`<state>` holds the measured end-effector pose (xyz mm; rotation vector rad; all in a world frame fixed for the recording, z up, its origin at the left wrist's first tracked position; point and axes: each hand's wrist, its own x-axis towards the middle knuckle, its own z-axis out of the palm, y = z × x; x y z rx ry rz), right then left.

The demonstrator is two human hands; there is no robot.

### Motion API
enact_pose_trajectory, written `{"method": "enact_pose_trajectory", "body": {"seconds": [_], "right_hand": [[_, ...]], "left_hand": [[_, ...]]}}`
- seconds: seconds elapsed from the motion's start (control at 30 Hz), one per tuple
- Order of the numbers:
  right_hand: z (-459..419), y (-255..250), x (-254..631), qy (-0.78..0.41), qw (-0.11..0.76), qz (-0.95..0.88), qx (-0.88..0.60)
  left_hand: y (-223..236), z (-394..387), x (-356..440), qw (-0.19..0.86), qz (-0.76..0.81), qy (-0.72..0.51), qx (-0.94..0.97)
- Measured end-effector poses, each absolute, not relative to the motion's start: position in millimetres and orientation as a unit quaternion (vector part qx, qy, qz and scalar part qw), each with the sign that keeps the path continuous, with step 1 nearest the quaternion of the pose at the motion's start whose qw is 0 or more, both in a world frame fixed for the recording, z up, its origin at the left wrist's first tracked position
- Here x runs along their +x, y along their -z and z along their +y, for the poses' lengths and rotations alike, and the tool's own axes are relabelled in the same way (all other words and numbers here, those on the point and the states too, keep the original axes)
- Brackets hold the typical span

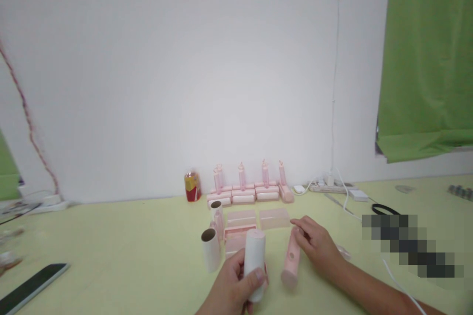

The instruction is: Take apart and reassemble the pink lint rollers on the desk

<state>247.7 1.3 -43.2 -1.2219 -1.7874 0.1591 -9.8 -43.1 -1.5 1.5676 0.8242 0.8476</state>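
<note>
My left hand (236,280) is wrapped around a white lint roller roll (254,261) with a pink end, held upright at the front of the table. To its right, my right hand (314,238) pinches the upper end of a pink cylinder (291,263) that has a round hole in its side. That cylinder tilts, with its wide round end towards me. Left of my left hand, a white paper roll (211,250) with a brown core stands on end. Just behind my hands lie a pink tray (240,231) and a translucent pink cover (274,218).
Assembled pink lint rollers (243,194) stand in a row by the wall, beside a red and yellow container (192,186). A power strip (328,187) with white cables sits at the back right. A dark-screened tablet or phone (33,285) lies front left.
</note>
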Motion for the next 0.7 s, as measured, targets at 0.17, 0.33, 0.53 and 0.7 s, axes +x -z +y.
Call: {"method": "enact_pose_trajectory", "body": {"seconds": [0.17,0.33,0.53,0.7], "right_hand": [[-7.8,43.2,238.8,-0.094,0.474,-0.741,-0.467],[-18.8,42.4,228.5,-0.143,0.468,-0.758,-0.431],[-40.9,37.0,221.9,-0.199,0.448,-0.780,-0.388],[-48.1,39.7,216.9,-0.324,0.456,-0.727,-0.398]], "left_hand": [[6.5,-44.2,-7.3,0.570,0.338,-0.353,0.660],[12.5,-46.2,-3.7,0.560,0.348,-0.345,0.668],[16.0,-53.9,3.2,0.597,0.387,-0.309,0.631],[15.8,-56.7,7.2,0.626,0.411,-0.285,0.599]]}}
